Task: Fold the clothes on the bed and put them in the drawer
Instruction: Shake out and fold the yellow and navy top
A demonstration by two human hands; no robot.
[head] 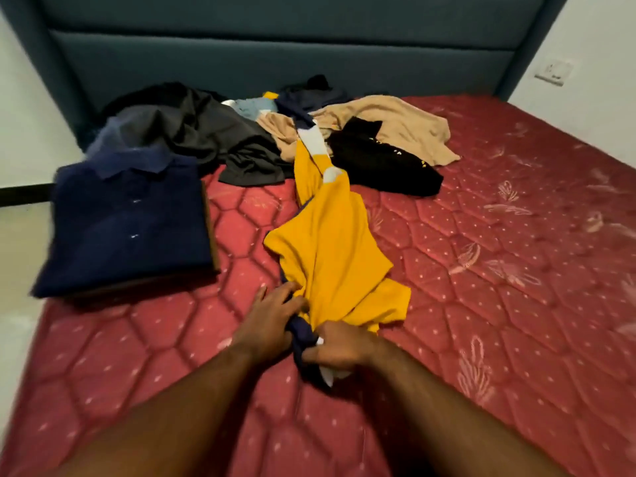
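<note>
We see a yellow shirt with navy and white trim stretched in a crumpled line down the red bed, its near end bunched. A folded navy polo lies flat at the left edge, and behind both sprawls an unfolded heap of grey, beige and black clothes.

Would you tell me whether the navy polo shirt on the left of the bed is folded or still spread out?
Folded. The navy polo shirt lies as a neat rectangle, collar on top, near the mattress edge.
</note>
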